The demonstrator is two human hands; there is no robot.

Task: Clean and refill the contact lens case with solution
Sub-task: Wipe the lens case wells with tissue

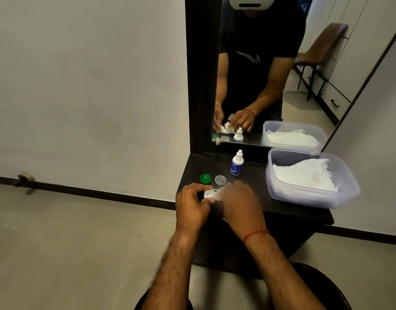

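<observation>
Head view: the case [207, 193] is pinched by the left hand [192, 206] above the table [258, 184] and wiped with a tissue [222, 190] pinched by the right hand [239, 204]. The green cap [205, 179] and clear cap [220, 180] are off; filling seems not yet done.

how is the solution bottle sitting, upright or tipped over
Upright: the solution bottle stands on its base on the dark shelf, white cap pointing up.

The white, uncapped lens case [208, 193] is pinched in the left hand [192, 206] with a tissue [222, 190] against it, while the green cap [205, 179] and clear cap [220, 180] lie near the upright solution bottle [237, 164].
</observation>
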